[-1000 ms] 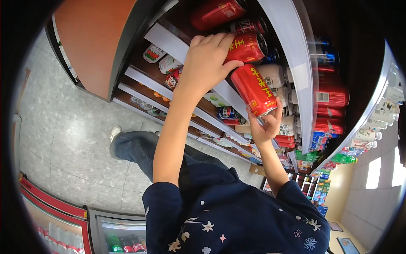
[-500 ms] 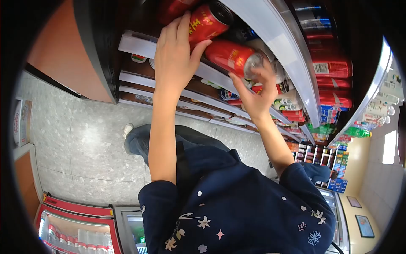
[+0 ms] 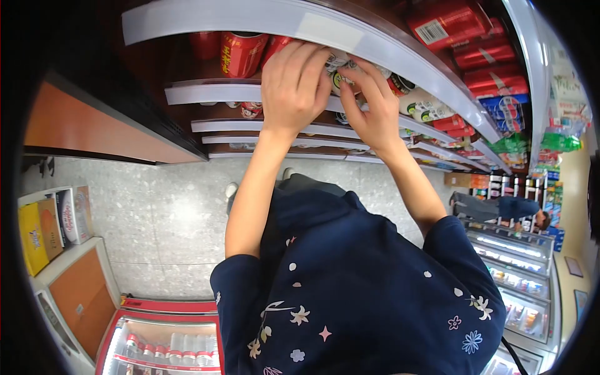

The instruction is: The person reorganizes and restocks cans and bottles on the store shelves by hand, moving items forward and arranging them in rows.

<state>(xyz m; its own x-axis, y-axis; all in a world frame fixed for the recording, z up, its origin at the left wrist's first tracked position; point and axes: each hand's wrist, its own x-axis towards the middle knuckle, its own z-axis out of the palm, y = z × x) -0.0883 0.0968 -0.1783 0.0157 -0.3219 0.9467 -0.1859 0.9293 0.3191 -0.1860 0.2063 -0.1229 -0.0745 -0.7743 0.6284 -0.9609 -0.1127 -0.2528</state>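
My left hand (image 3: 295, 90) reaches into a shelf, palm down, its fingers curled beside a red can (image 3: 275, 49). Its fingertips and whatever they hold are hidden. Another red can with yellow characters (image 3: 242, 55) stands further left. My right hand (image 3: 373, 103) is close on the right, thumb and fingers bent around a white can with a green mark (image 3: 339, 81). The fingers partly cover this can. Both hands are behind the pale shelf edge (image 3: 262, 20) and above a lower rail (image 3: 212, 94).
More red cans (image 3: 494, 56) line the shelf at the upper right. A person (image 3: 515, 208) bends beside distant shelves. Glass-door coolers stand at the lower left (image 3: 165, 337) and right (image 3: 519, 275). Boxes (image 3: 47, 228) sit on a counter at the left. Grey floor (image 3: 175, 212) lies below the shelves.
Both hands have moved along the shelf, away from the two red cans they touched, to the white cans. The view has turned, and the red cans now stand left of my left hand.
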